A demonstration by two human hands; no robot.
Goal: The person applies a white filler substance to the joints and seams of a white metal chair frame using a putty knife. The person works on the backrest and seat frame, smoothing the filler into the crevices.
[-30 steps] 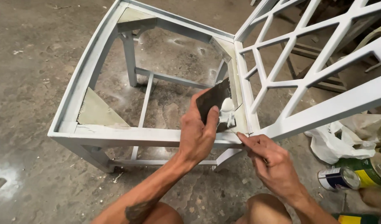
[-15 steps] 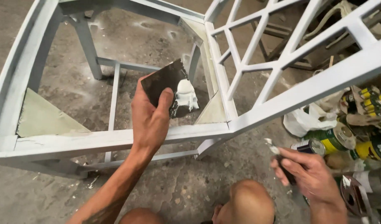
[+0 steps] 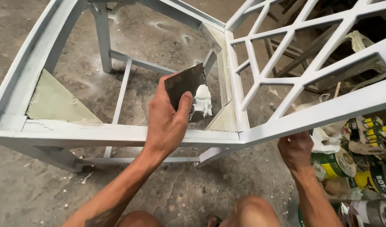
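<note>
- Head view: the left hand pinches a dark card above the white chair frame, thumb on its face.
- A lump of white putty sits on the card's lower right edge.
- The right hand is curled under the frame's lattice back, beside cans; what it grips cannot be told.

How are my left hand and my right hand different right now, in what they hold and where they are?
The left hand grips a dark flat card bearing a lump of white filler, raised over the chair frame; the right hand shows nothing clearly held. The left hand is above the seat rail, the right hand under the lattice back, by the paint cans. Both are bare.
</note>
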